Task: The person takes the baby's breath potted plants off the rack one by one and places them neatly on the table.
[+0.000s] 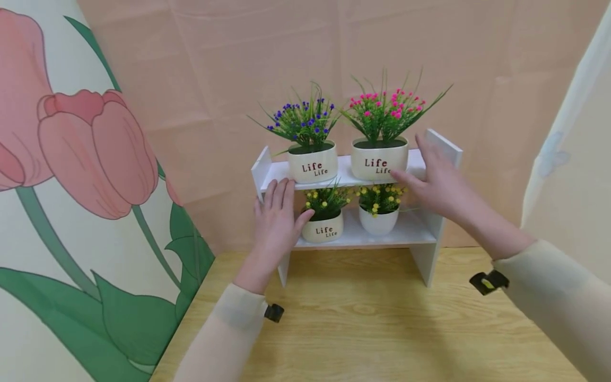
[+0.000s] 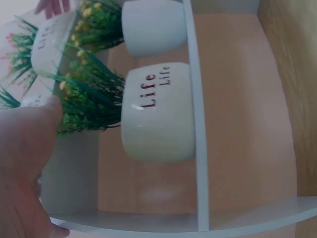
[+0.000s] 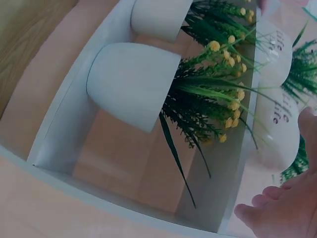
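Flanking a small white two-tier shelf (image 1: 411, 233), two bare hands are spread, fingers straight and holding nothing. The left hand (image 1: 277, 217) lies at the left end, its fingertips by the front edge of the upper board and its thumb beside the lower cream pot (image 1: 323, 232); whether it touches either, I cannot tell. The right hand (image 1: 439, 183) is at the right end, thumb near the lower right of the pink-flowered pot (image 1: 380, 158) and fingers pointing up beside the end panel (image 1: 444, 147); contact is unclear here too.

On the upper board, the pink-flowered pot stands upright just right of the purple-flowered pot (image 1: 312, 165). Below, the lower cream pot and a plain white pot (image 1: 379, 222) both carry yellow flowers. All but the plain one read "Life Life" in dark red. The shelf stands on a wood-grain tabletop (image 1: 358, 313), before a creased peach cloth (image 1: 262, 53). A tulip-printed panel (image 1: 90, 154) rises at the left.
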Tool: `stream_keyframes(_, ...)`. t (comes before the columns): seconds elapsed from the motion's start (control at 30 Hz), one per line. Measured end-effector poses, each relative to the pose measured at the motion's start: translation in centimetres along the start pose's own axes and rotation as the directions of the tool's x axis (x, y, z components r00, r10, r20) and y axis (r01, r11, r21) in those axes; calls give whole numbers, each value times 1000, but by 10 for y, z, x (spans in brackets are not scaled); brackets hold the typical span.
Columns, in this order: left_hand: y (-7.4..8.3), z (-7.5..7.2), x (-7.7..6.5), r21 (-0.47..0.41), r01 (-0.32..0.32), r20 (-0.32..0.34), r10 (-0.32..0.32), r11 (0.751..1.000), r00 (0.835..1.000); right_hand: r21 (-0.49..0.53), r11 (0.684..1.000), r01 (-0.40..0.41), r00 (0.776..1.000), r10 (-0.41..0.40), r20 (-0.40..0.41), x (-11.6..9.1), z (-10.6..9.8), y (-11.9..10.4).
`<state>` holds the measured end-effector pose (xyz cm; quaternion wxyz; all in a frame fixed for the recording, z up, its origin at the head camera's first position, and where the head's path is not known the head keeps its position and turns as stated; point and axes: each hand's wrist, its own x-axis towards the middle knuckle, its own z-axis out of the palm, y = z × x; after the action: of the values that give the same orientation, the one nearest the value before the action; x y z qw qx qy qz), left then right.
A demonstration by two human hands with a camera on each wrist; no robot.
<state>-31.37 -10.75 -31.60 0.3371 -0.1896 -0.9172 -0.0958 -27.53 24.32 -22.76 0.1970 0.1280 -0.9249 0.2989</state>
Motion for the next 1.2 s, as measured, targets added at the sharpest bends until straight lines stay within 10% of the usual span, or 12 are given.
stream_keyframes(0.73,-1,9,-1,35,14,-18,-13,999,1000,341,938,-55,996,29,82,43,3,-3)
stream_keyframes(1.2,-1,9,-1,27,4,-38,-3,1000,999,338,930,-146,987,115,112,53,7,-6)
